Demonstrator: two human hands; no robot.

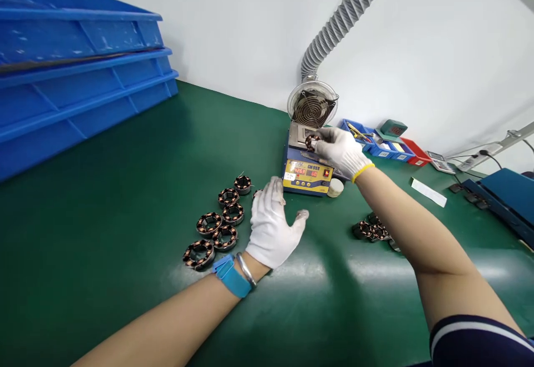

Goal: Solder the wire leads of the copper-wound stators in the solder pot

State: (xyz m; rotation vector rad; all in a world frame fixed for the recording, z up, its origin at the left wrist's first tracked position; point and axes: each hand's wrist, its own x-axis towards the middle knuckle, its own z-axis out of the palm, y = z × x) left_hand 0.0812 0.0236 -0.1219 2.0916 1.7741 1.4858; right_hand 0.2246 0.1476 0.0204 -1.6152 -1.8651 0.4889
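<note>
Nearest me, a dark sleeve [479, 342] with a pale stripe covers the person's right upper arm; the left wrist carries a blue strap [233, 279] and a metal bangle [246, 269]. The gloved left hand [273, 225] is extended low over the green table [133, 244], thumb spread wide, nothing seen in its grip. Just beside it lie six loose rings [209, 223] with copper windings, in two uneven rows; another is mostly hidden behind the fingers. A second ring cluster [372, 231] sits by the right forearm, partly covered. Beyond stands the unit [307, 178], red digits lit. The gloved right hand [344, 153] has its grip closed on one held ring [311, 143], located at the unit's metal top; whether they touch, I cannot tell. Behind are a fan [312, 110], blue trays [392, 154] and a red tray [419, 157]; a ribbed hose [344, 25] rises along the wall [233, 28].
</note>
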